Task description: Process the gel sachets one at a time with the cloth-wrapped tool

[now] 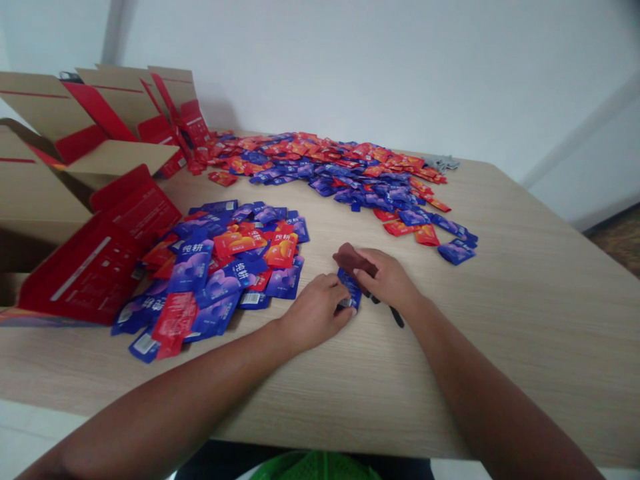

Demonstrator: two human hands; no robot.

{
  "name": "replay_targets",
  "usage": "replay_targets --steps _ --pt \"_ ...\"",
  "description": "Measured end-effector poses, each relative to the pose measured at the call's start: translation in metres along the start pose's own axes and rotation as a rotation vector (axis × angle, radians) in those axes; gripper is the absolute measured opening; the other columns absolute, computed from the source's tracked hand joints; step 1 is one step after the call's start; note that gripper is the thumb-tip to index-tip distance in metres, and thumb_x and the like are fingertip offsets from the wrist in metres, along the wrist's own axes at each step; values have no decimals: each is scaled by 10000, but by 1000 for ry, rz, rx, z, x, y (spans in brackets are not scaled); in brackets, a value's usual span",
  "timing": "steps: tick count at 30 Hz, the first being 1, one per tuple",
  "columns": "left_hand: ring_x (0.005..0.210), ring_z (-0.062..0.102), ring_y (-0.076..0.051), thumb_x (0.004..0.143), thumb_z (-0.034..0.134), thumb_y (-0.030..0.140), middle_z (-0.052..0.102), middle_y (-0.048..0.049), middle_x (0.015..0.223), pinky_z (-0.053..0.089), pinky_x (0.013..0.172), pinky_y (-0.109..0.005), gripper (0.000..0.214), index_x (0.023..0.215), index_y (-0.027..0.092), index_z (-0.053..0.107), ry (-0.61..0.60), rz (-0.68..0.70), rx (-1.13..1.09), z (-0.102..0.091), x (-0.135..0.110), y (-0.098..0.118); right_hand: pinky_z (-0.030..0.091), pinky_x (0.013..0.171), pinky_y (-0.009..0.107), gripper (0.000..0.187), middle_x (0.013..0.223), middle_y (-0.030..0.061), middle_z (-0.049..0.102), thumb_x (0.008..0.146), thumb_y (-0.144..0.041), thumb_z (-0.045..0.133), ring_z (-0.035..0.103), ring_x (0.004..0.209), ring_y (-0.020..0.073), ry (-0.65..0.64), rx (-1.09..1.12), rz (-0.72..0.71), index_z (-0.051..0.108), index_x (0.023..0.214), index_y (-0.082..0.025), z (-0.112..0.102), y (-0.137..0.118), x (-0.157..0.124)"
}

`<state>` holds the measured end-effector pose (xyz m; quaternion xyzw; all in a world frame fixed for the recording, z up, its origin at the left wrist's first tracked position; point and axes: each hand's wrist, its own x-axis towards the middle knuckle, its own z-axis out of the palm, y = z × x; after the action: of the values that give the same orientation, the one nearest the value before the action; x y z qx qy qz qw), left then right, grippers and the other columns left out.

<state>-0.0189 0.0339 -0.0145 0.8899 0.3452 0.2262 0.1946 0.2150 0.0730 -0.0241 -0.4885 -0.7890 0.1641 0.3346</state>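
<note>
My left hand (316, 310) is closed, pinching the near end of a blue sachet (349, 287) that lies on the wooden table (500, 280). My right hand (385, 277) is closed on the far end of the same sachet and also grips a dark brown-red handled tool (353, 259), whose black part (395, 313) sticks out under the wrist. Both hands sit near the middle of the table, just right of a near pile of blue and red sachets (220, 270).
A larger heap of red and blue sachets (345, 170) spreads across the far side of the table. Open cardboard boxes with red flaps (95, 167) stand at the left. A grey object (443, 162) lies beyond the far heap. Something green (315, 465) shows below the table's front edge.
</note>
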Motion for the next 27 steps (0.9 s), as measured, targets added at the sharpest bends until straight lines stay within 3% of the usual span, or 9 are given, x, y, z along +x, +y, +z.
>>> replay_targets --steps 4,8,12,18,21,27 --pt "1085 655 -276 975 715 314 698 -99 1097 560 973 -433 120 1011 200 726 4 -20 -9 3 0 -2 537 1146 482 638 1419 35 748 848 -170 644 711 1289 288 -106 97 -107 674 1467 -319 0 -14 -2" --pt "1095 654 -276 980 712 332 693 -96 1093 560 990 -435 136 1021 203 733 2 -25 -12 4 0 -2 544 1135 483 652 1428 26 744 828 -169 657 715 1282 296 -124 104 -122 680 1459 -328 3 -16 -2" --pt "1100 657 -278 976 709 297 698 -98 1114 554 993 -433 110 1033 207 731 -1 -12 -10 1 0 -1 566 1100 501 586 1356 27 777 857 -176 659 725 1248 309 -75 77 -21 712 1418 -337 1 -11 0" --pt "1070 655 -273 960 720 282 703 -96 1120 552 965 -424 101 1020 200 722 -8 -6 -12 -3 1 2 559 1100 544 541 1304 86 794 873 -232 676 736 1211 335 50 -2 95 721 1411 -270 1 3 1" --pt "1074 653 -275 974 705 284 699 -96 1097 550 970 -426 98 1013 197 724 -8 0 -4 -2 0 1 549 1120 542 542 1336 68 784 876 -237 676 728 1240 331 33 10 59 719 1413 -291 0 1 0" --pt "1100 651 -279 992 700 331 695 -102 1098 552 987 -432 142 1030 199 734 0 -14 -8 3 -1 -2 548 1131 464 631 1405 18 757 828 -175 669 725 1267 290 -121 139 -136 702 1438 -334 0 -17 -2"
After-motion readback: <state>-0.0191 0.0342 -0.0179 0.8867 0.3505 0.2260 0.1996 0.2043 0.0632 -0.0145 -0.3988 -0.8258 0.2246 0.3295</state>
